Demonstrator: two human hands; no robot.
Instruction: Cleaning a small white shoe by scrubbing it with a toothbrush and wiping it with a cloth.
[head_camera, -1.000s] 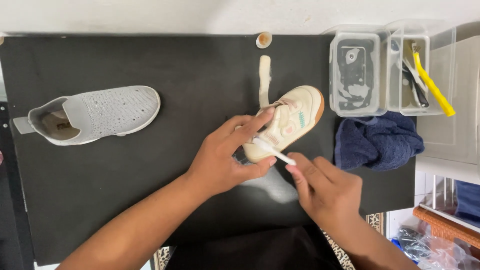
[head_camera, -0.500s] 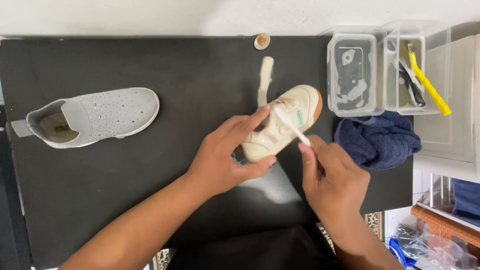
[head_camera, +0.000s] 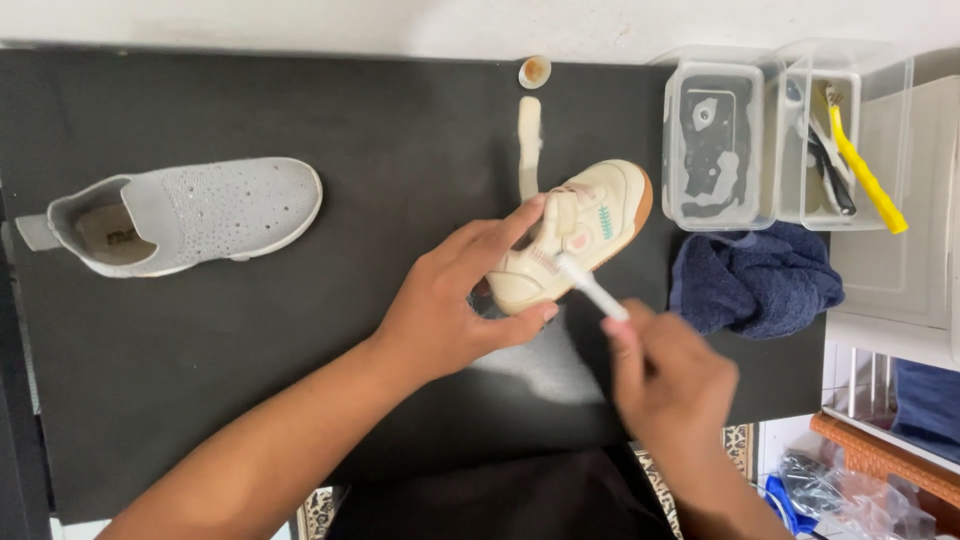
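Observation:
A small cream sneaker (head_camera: 600, 215) with a brown sole lies on a black mat (head_camera: 400, 150). My left hand (head_camera: 455, 300) grips its heel end, thumb under and fingers over the top. My right hand (head_camera: 670, 375) holds a thin white brush (head_camera: 590, 285) whose tip rests on the sneaker's side. The hand is blurred.
A grey slip-on shoe (head_camera: 190, 215) lies at the mat's left. A cream insole (head_camera: 528, 145) and a small round cap (head_camera: 534, 71) sit behind the sneaker. A dark blue towel (head_camera: 755, 285) lies at the right, behind it two clear plastic tubs (head_camera: 715, 140), one holding a yellow-handled tool (head_camera: 865, 170).
My right hand has shifted the brush across the sneaker, from its lower side to the upper and back toward the side. My left hand has kept its hold.

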